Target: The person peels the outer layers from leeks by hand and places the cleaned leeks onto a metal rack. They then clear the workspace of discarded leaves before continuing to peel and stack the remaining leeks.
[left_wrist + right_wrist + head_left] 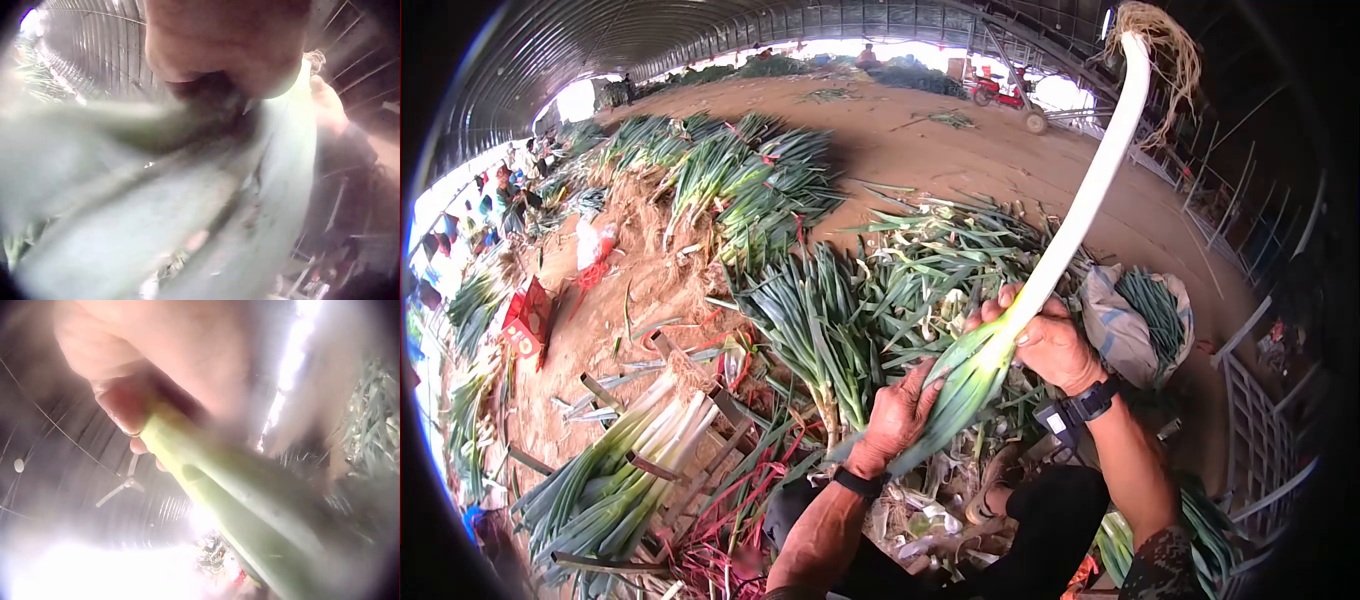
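Above a heap of cut leeks (840, 300) on the dirt floor (960, 150), one long leek (1060, 250) held slanting up, roots (1160, 40) at the top right. Right hand (1050, 340) curled round the pale stalk where white turns green; left hand (900, 415) lower, fingers wrapped about the green leaves. Trimmed leeks (630, 450) stacked in a wooden frame to the left, a sack (1115, 325) just right of the hands. Wrist views blurred: only fingers and green stalk close up.
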`<state>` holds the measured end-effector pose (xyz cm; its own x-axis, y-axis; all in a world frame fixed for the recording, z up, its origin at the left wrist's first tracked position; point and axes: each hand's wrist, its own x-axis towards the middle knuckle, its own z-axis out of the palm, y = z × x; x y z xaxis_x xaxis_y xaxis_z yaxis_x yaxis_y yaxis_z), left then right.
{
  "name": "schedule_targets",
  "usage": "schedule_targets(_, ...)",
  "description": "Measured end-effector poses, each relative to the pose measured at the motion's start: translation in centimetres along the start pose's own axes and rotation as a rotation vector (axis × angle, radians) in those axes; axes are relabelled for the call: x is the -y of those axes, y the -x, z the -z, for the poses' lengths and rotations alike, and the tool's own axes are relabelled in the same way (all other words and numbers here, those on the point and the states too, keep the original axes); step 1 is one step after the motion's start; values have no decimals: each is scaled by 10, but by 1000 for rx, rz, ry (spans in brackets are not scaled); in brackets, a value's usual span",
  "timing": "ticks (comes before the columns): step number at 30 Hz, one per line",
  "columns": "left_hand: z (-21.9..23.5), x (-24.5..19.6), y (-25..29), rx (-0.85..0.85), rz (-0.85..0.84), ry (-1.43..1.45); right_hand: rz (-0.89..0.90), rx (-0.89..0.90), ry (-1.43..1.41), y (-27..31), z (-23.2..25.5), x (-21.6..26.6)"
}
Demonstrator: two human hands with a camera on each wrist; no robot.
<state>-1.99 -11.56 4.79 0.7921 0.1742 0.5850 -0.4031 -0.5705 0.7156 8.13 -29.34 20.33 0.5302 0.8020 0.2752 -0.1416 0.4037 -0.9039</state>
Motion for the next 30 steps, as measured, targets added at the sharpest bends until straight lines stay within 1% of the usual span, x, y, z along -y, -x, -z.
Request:
schedule_targets(2,3,7,6,171,134,-122,51,-28,24,-1,10,10)
schedule_targets(3,0,16,10,172,121,-151,99,-63,12,-1,11,19)
schedule_targets(6,0,41,24,221,75,-293,198,-87,-34,3,26,49)
schedule_targets(7,8,34,24,240,105,-316,208,-100,-46,8,30,59)
schedule_targets(10,18,43,32,268,153,-369,288,-94,-30,23,55,84)
schedule_targets(12,24,53,36,359,254,-499,313,-128,-38,36,70,100)
schedule_targets(15,28,55,39,293,315,-491,341,-178,-12,53,84,117)
schedule_targets(16,28,53,38,262,296,-553,350,-216,-7,57,84,120)
schedule_targets(18,30,51,37,315,383,-619,361,-291,1,64,81,124)
schedule_targets(19,29,52,37,287,404,-594,366,-290,2,67,83,125)
schedule_targets(21,28,54,36,281,403,-580,377,-277,2,68,89,127)
schedule_targets(25,27,49,33,233,426,-562,415,-339,24,72,101,133)
schedule_targets(26,26,58,36,239,397,-578,439,-362,40,73,107,138)
schedule_targets(28,23,66,37,232,334,-558,474,-481,69,78,109,154)
schedule_targets(30,21,60,29,336,439,-465,547,-599,190,90,118,182)
